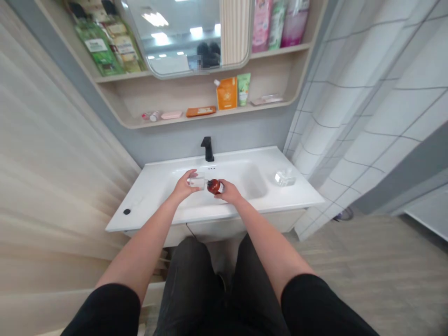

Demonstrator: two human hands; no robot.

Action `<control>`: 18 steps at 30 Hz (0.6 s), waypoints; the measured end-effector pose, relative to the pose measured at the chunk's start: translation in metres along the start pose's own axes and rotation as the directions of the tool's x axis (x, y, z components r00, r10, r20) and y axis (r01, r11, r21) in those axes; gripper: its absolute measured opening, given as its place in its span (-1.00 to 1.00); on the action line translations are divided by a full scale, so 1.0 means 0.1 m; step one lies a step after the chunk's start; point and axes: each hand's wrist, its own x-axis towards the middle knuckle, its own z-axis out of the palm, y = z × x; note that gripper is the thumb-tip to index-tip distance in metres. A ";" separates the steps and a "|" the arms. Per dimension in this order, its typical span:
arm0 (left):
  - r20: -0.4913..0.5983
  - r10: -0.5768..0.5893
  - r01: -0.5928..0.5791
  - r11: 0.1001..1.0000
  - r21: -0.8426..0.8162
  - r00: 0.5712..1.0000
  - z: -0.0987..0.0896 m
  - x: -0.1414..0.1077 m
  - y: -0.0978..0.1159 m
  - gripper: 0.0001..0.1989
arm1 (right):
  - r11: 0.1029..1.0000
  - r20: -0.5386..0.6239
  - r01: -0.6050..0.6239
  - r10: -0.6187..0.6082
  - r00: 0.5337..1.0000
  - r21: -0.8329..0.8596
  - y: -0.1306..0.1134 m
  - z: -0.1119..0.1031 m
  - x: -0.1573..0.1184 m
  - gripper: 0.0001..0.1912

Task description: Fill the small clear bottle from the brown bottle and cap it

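My left hand (184, 185) is closed around a clear, see-through container (197, 181), held tilted above the sink (255, 179). In my right hand (229, 191) is a reddish-brown bottle (214, 186) with a white label and a dark neck, tipped so that the neck points left at the container's mouth. The neck and the container's rim are very close; whether they touch I cannot tell. What is inside the container is too small to make out. Behind both hands stands the black faucet (207, 148).
On the counter's right lies a clear box (285, 177); a small round black cap (126, 212) sits at its left. Above, the shelf holds an orange pouch (227, 93), a green tube (243, 88) and several bottles. A mirror (189, 37) hangs over it, and a curtain (52, 163) borders the left.
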 end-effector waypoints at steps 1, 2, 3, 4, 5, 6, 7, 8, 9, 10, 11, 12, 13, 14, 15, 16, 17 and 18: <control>0.002 0.003 -0.003 1.000 0.002 1.000 0.00 0.01 0.01 -0.05 | 1.000 -0.002 0.000 0.000 1.000 -0.001 0.00 0.00 0.00 -0.18; 0.004 0.007 -0.007 1.000 0.004 1.000 0.00 0.02 0.01 -0.05 | 1.000 -0.003 -0.001 0.001 1.000 -0.002 0.01 0.00 0.00 -0.17; 0.006 0.011 -0.011 1.000 0.006 1.000 -0.01 0.02 0.02 -0.05 | 1.000 -0.004 -0.003 0.003 1.000 -0.001 0.01 0.00 0.00 -0.17; 0.008 0.013 -0.013 1.000 0.009 1.000 -0.01 0.03 0.03 -0.05 | 1.000 -0.005 -0.006 0.006 1.000 0.002 0.01 0.01 0.00 -0.17; 0.011 0.013 -0.014 1.000 0.013 1.000 -0.01 0.04 0.04 -0.05 | 1.000 -0.006 -0.006 0.006 1.000 0.006 0.01 0.01 0.00 -0.17; 0.013 0.013 -0.013 1.000 0.017 1.000 -0.02 0.04 0.05 -0.05 | 1.000 -0.006 -0.003 0.003 1.000 0.009 0.01 0.00 0.00 -0.18; 0.016 0.011 -0.011 1.000 0.023 1.000 -0.02 0.04 0.06 -0.05 | 1.000 -0.007 0.001 -0.001 1.000 0.012 0.00 0.00 0.00 -0.18; 0.018 0.008 -0.008 1.000 0.028 1.000 -0.02 0.05 0.07 -0.05 | 1.000 -0.009 0.005 -0.005 1.000 0.012 0.00 0.00 0.00 -0.18; 0.019 0.004 -0.004 0.999 0.034 1.000 -0.03 0.05 0.08 -0.05 | 1.000 -0.010 0.008 -0.008 1.000 0.013 0.00 0.00 0.00 -0.17; 0.022 0.000 -0.001 0.999 0.039 1.000 -0.03 0.06 0.09 -0.05 | 1.000 -0.013 0.009 -0.008 1.000 0.015 0.00 0.00 0.00 -0.17; 0.026 -0.003 0.002 0.999 0.041 1.000 -0.03 0.07 0.10 -0.05 | 1.000 -0.016 0.008 -0.008 1.000 0.017 0.00 0.00 0.00 -0.17; 0.029 -0.006 0.005 0.999 0.042 1.000 -0.03 0.07 0.11 -0.05 | 1.000 -0.018 0.008 -0.007 1.000 0.017 0.00 0.00 0.00 -0.17; 0.034 -0.008 0.006 0.999 0.043 0.999 -0.04 0.08 0.12 -0.06 | 1.000 -0.020 0.007 -0.007 1.000 0.020 0.00 0.00 0.00 -0.17; 0.038 -0.008 0.006 0.999 0.045 0.999 -0.04 0.09 0.12 -0.06 | 1.000 -0.021 0.007 -0.006 1.000 0.024 0.00 0.00 0.00 -0.17; 0.043 -0.008 0.006 0.999 0.049 0.999 -0.04 0.10 0.13 -0.06 | 1.000 -0.020 0.005 -0.005 1.000 0.028 0.00 0.00 0.00 -0.17; 0.047 -0.009 0.007 0.998 0.054 0.999 -0.05 0.11 0.13 -0.06 | 1.000 -0.020 0.002 -0.002 1.000 0.030 0.01 0.00 0.00 -0.17; 0.050 -0.009 0.006 0.998 0.062 0.999 -0.05 0.12 0.14 -0.06 | 0.999 -0.021 -0.002 0.003 1.000 0.032 0.01 0.00 0.00 -0.16; 0.052 -0.008 0.004 0.997 0.072 0.999 -0.05 0.13 0.14 -0.06 | 0.999 -0.023 -0.007 0.007 1.000 0.035 0.01 0.00 0.00 -0.16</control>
